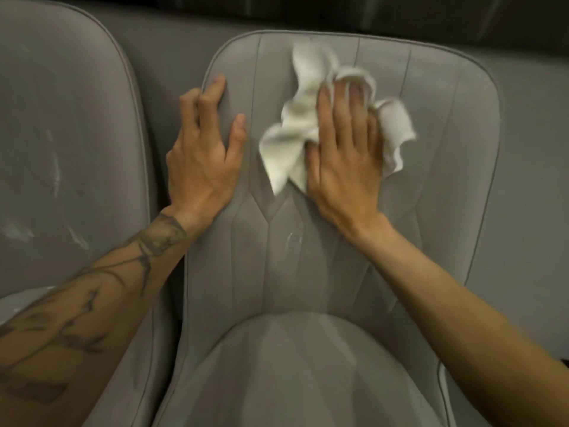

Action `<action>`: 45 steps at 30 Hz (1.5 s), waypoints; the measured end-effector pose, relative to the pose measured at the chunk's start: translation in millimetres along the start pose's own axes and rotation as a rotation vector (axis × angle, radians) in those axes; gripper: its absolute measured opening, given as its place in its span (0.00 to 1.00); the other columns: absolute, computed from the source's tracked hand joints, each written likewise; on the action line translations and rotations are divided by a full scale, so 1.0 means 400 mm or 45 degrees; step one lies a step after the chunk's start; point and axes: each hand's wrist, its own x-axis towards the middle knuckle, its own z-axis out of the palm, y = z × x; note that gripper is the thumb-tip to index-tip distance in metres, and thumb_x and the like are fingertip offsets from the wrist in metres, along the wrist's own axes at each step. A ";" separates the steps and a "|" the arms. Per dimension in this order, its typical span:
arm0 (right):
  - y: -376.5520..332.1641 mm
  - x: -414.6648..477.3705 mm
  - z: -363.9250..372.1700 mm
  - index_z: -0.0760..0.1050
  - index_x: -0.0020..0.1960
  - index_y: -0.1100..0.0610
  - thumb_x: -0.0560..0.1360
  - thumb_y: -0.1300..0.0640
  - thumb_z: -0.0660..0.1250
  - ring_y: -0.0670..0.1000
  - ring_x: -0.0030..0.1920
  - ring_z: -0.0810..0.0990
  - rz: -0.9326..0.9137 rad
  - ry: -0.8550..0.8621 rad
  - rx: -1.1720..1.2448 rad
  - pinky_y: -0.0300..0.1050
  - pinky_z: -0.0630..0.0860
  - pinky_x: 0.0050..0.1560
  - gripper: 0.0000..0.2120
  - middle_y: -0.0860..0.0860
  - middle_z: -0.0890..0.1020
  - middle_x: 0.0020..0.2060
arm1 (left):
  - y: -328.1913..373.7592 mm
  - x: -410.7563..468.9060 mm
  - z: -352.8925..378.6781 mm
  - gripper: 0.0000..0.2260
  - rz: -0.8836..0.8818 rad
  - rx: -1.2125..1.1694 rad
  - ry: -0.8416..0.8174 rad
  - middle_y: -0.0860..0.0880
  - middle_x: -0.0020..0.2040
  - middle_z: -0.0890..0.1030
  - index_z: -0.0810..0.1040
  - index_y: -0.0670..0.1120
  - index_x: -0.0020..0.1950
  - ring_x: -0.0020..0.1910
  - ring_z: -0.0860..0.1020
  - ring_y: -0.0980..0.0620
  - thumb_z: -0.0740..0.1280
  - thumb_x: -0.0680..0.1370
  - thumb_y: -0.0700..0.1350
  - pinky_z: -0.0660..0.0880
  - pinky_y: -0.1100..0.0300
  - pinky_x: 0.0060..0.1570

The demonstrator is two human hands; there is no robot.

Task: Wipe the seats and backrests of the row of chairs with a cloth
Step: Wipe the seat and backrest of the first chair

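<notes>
Right hand [345, 149]: flat, palm down, fingers spread and nearly straight. It presses the cloth [292, 140] against the backrest [431, 149]. A fold of cloth laps over the middle fingertips; the thumb lies along the cloth's lower left part. No pinch seen.

Left hand [203, 149]: on the backrest's left edge, upper part. The thumb lies on the front face and the index finger runs straight along the piping. The other fingers bend over the edge towards the side, so the hand grips the edge. Their tips are hidden behind it. The left forearm [92, 303] is tattooed and reaches in from lower left.

Cloth: white, crumpled, on the upper middle of the backrest, just below its top rim. Part is under the right hand; loose folds stick out above, left and right of it. Edges are blurred.

Backrest: grey, with stitched panel seams. A faint pale mark sits below the right wrist, near centre.

Seat [292, 365]: grey, same chair, at bottom centre between the two forearms.

Left chair [61, 134]: grey backrest close beside, with pale smears on its face.

More grey upholstery at right [529, 211]; cannot tell which part of a chair. Dark band [308, 10] along the top.
</notes>
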 end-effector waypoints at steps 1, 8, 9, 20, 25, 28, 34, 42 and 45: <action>0.005 -0.049 -0.006 0.54 0.82 0.59 0.86 0.51 0.52 0.57 0.83 0.52 -0.085 -0.065 0.000 0.56 0.52 0.81 0.27 0.57 0.57 0.82 | 0.001 0.001 0.000 0.24 -0.008 0.003 0.000 0.45 0.73 0.69 0.64 0.51 0.79 0.59 0.73 0.51 0.57 0.85 0.59 0.68 0.54 0.43; 0.014 0.131 0.008 0.59 0.81 0.58 0.86 0.48 0.49 0.56 0.81 0.59 0.078 0.185 -0.029 0.56 0.54 0.81 0.27 0.56 0.62 0.80 | 0.006 0.000 -0.003 0.25 0.005 -0.026 -0.014 0.45 0.72 0.69 0.64 0.50 0.80 0.58 0.74 0.53 0.57 0.85 0.58 0.70 0.56 0.42; -0.008 0.138 0.018 0.59 0.81 0.58 0.85 0.48 0.50 0.57 0.81 0.58 0.123 0.190 -0.004 0.56 0.54 0.80 0.27 0.57 0.62 0.80 | 0.006 0.001 -0.003 0.25 0.002 -0.024 -0.017 0.45 0.73 0.69 0.64 0.50 0.80 0.59 0.74 0.52 0.58 0.85 0.59 0.70 0.55 0.43; -0.016 -0.125 0.030 0.53 0.83 0.58 0.84 0.53 0.57 0.57 0.82 0.53 -0.147 -0.085 0.056 0.56 0.53 0.80 0.30 0.57 0.58 0.82 | -0.010 -0.039 -0.009 0.27 0.029 0.059 -0.107 0.43 0.76 0.65 0.53 0.56 0.84 0.55 0.78 0.44 0.54 0.86 0.59 0.69 0.58 0.36; -0.079 0.055 0.048 0.55 0.82 0.57 0.84 0.49 0.53 0.57 0.83 0.52 0.166 0.142 0.128 0.57 0.50 0.81 0.29 0.57 0.58 0.82 | -0.017 -0.071 -0.014 0.26 -0.006 0.071 -0.115 0.44 0.76 0.64 0.52 0.59 0.84 0.57 0.78 0.38 0.50 0.86 0.62 0.77 0.47 0.36; -0.129 -0.162 0.072 0.50 0.83 0.56 0.85 0.50 0.53 0.57 0.83 0.50 -0.012 -0.063 0.197 0.60 0.51 0.81 0.30 0.56 0.56 0.82 | -0.023 -0.070 -0.008 0.27 -0.009 0.082 -0.111 0.44 0.76 0.63 0.51 0.59 0.83 0.54 0.78 0.34 0.53 0.85 0.60 0.75 0.46 0.35; -0.090 -0.319 0.063 0.52 0.83 0.57 0.80 0.55 0.61 0.55 0.83 0.48 -0.132 -0.270 0.123 0.57 0.52 0.81 0.34 0.55 0.54 0.82 | -0.030 -0.072 -0.003 0.28 -0.002 0.083 -0.083 0.43 0.75 0.64 0.51 0.58 0.84 0.53 0.78 0.38 0.56 0.85 0.57 0.68 0.52 0.35; -0.128 -0.157 0.105 0.50 0.83 0.55 0.85 0.50 0.51 0.54 0.83 0.49 0.120 0.013 0.172 0.57 0.51 0.81 0.29 0.54 0.55 0.82 | -0.020 -0.073 -0.013 0.27 -0.013 0.064 -0.105 0.43 0.76 0.65 0.53 0.57 0.83 0.54 0.79 0.39 0.56 0.85 0.57 0.70 0.54 0.35; -0.138 -0.393 0.103 0.46 0.83 0.55 0.83 0.53 0.54 0.57 0.81 0.53 -0.105 -0.269 0.217 0.61 0.60 0.78 0.32 0.55 0.57 0.82 | -0.022 -0.073 -0.014 0.27 0.016 0.060 -0.091 0.43 0.75 0.66 0.53 0.55 0.84 0.52 0.78 0.43 0.56 0.86 0.56 0.68 0.59 0.33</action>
